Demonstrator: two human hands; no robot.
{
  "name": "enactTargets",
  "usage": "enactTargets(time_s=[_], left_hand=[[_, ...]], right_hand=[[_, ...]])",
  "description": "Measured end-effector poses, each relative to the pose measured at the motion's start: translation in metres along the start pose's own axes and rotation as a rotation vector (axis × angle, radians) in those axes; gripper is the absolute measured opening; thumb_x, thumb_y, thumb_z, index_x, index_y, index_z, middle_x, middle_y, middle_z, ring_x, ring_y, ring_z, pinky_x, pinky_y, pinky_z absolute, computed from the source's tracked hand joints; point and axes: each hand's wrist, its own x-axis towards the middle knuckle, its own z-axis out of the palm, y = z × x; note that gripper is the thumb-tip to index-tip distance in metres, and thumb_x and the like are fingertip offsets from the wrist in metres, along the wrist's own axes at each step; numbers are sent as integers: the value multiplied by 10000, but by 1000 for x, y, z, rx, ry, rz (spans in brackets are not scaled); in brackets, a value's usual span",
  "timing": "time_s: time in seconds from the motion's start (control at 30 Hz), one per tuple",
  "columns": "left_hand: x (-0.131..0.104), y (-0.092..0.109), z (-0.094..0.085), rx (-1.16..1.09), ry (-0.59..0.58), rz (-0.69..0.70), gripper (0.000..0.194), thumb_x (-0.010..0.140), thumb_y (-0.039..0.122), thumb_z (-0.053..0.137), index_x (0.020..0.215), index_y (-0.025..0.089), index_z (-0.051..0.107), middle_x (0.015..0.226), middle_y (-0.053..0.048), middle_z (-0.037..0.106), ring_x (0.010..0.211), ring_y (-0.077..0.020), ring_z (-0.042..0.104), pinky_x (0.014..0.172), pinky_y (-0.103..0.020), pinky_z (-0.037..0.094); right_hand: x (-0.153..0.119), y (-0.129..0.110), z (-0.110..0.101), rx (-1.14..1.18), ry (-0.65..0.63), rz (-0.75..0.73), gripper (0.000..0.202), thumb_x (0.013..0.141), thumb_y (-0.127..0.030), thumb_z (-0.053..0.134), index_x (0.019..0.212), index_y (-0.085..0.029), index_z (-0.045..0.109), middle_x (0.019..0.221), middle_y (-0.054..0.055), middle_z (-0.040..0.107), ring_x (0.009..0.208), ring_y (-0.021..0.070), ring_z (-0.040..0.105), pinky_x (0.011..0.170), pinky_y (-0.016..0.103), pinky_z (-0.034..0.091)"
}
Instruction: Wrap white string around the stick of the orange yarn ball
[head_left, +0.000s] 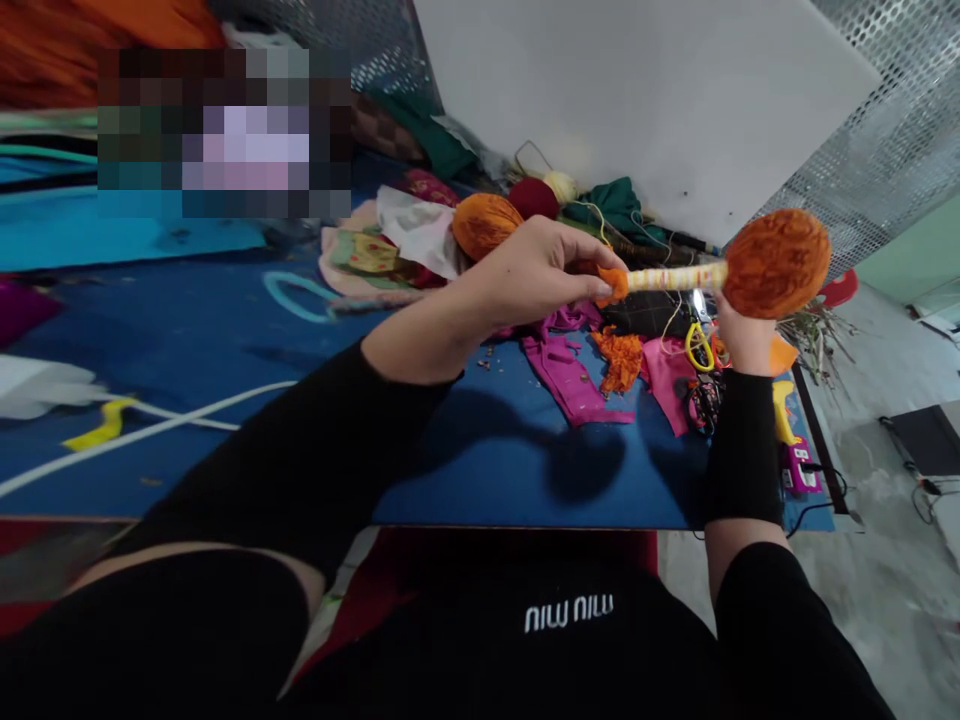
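A maraca-shaped piece (778, 262) is held level above the table, with a round head in orange cloth and a handle wrapped in pale yellow, striped material. My left hand (544, 262) pinches the handle's far end, where a scrap of orange cloth (613, 285) is wrapped, between thumb and fingers. Under the round head, my right hand (746, 338) grips the piece near where head meets handle; most of its fingers are hidden behind the head. Just behind my left wrist lies another orange cloth-covered ball (484, 222).
Pink cloth scraps (574, 380), crumpled orange cloth (621, 360) and yellow-handled scissors (699, 348) lie on the blue table (480, 480). A purple box (801, 468) with a cord sits at the right edge. White cable (187, 415) crosses the left side. A white board (637, 110) stands behind.
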Motion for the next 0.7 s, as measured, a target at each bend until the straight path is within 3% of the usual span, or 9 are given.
enactTargets(time_s=[0.1, 0.2, 0.3, 0.4, 0.53, 0.6, 0.7], left_hand=[[-1, -2, 8, -90, 45, -30, 154, 789, 223, 746, 898, 193, 850, 710, -25, 681, 588, -118, 559, 542, -251, 392], [-2, -2, 14, -121, 57, -60, 148, 801, 181, 749, 913, 189, 845, 746, -34, 689, 600, -124, 578, 568, -262, 429], [-2, -2, 17, -127, 73, -73, 134, 831, 170, 762, 942, 180, 835, 758, -39, 692, 643, -142, 621, 621, -277, 490], [0, -2, 16, -121, 114, -95, 127, 877, 172, 756, 973, 184, 837, 712, -27, 662, 648, -146, 617, 639, -286, 490], [3, -7, 19, -221, 120, -126, 157, 881, 93, 718, 924, 180, 842, 650, -7, 629, 587, -125, 563, 612, -285, 452], [5, -11, 26, -291, 88, -130, 170, 866, 48, 709, 887, 164, 832, 649, -3, 633, 550, -108, 520, 585, -278, 423], [7, -17, 38, -317, 59, -125, 220, 845, 6, 699, 958, 156, 813, 723, -4, 685, 550, -100, 520, 564, -259, 397]], right_hand=[[-8, -21, 32, -48, 71, 6, 341, 965, -567, 718, 872, -246, 649, 874, 56, 691, 1035, 250, 680, 1058, 465, 568], [-20, -57, 65, 180, -147, -77, 458, 974, -716, 658, 1014, -262, 705, 1015, 52, 751, 1179, 242, 707, 1152, 469, 559], [-31, -87, 82, 260, -244, -19, 505, 964, -751, 668, 982, -246, 697, 923, 16, 736, 940, 189, 721, 922, 375, 632], [-37, -108, 77, 176, -128, -19, 486, 1071, -645, 573, 831, -234, 669, 759, -21, 652, 723, 136, 635, 757, 310, 581], [-40, -121, 68, 126, 161, -223, 503, 1111, -591, 513, 779, -244, 663, 963, 42, 666, 1063, 203, 715, 968, 399, 603], [-41, -118, 73, 208, 141, -258, 530, 1128, -615, 429, 802, -252, 639, 995, 52, 647, 1128, 228, 716, 1016, 445, 611], [-40, -109, 87, 345, 92, -230, 578, 1137, -661, 319, 799, -260, 563, 789, 14, 529, 847, 193, 674, 919, 438, 626]])
